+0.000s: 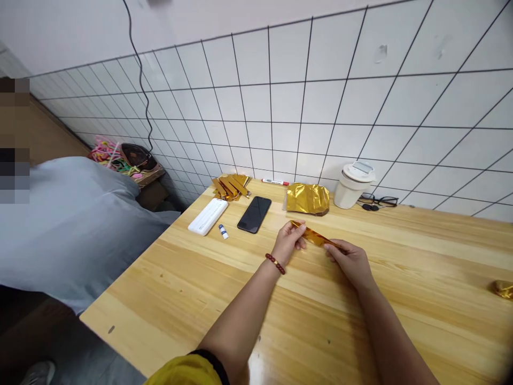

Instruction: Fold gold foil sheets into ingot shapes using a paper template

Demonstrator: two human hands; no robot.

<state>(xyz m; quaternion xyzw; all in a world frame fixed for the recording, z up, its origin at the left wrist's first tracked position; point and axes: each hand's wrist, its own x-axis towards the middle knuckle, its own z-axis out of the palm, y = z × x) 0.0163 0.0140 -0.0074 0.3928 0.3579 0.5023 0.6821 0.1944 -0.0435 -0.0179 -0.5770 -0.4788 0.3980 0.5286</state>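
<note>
Between my two hands a folded strip of gold foil paper [315, 237] is stretched just above the wooden table. My left hand [287, 240], with a beaded bracelet at the wrist, pinches the strip's left end. Its right end is gripped between the thumb and fingers of my right hand [352, 261]. Behind the strip lies a stack of gold foil sheets [308, 199]. Farther left, a pile of folded gold strips [231, 186] rests near the table's back edge.
A black phone [254, 214], a white power bank [208, 216] and a small blue-and-white tube [223, 231] lie left of my hands. Along the wall are a red-and-white marker [275, 182], a white lidded cup [352, 184] and glasses [379, 201]. A person in grey [80, 224] is at the left.
</note>
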